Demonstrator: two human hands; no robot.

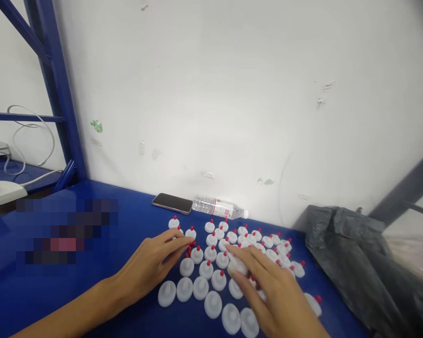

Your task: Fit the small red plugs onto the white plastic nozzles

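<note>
White round caps with a raised spout stand in rows on the blue table (127, 310). Many spouts carry a small red tip, as on one cap (218, 280); front ones, such as this bare cap (213, 304), have none. My left hand (162, 256) reaches in from the left, its fingertips closed together at a small heap of loose red tips (189, 249). Whether a tip is pinched there is hidden. Among the rows, my right hand (271, 286) grips a white cap (238, 265) between thumb and fingers; it is slightly blurred.
A phone (172, 203) and a clear plastic bottle (218, 207) lie along the wall behind the caps. A dark grey plastic bag (345, 263) sits at the right. The blue metal frame (58, 89) rises at the left; a blurred-out patch (63, 237) covers part of the table.
</note>
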